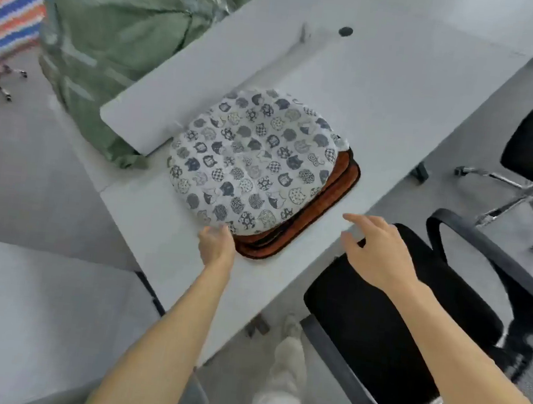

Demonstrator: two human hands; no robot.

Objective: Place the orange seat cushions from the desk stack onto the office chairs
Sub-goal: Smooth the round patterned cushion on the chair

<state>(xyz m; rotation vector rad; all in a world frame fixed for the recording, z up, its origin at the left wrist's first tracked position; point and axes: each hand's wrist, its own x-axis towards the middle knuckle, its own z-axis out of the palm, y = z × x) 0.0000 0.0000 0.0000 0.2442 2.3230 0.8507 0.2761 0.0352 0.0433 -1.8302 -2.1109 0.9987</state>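
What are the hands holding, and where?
Right hand holds nothing. Left hand touches the near edge of the patterned cushion; whether it grips cannot be told.

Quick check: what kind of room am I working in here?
Most likely an office: long white desks with a cable grommet, and black swivel chairs on castor bases beside them.

On my feed the left hand (216,246) and right hand (381,250) are bare, and both forearms run uncovered down to the bottom edge of view. Just left of the black chair seat (394,314) I see one leg in loose, creased off-white trousers (284,368), ending in white footwear (291,324) too blurred to tell more.
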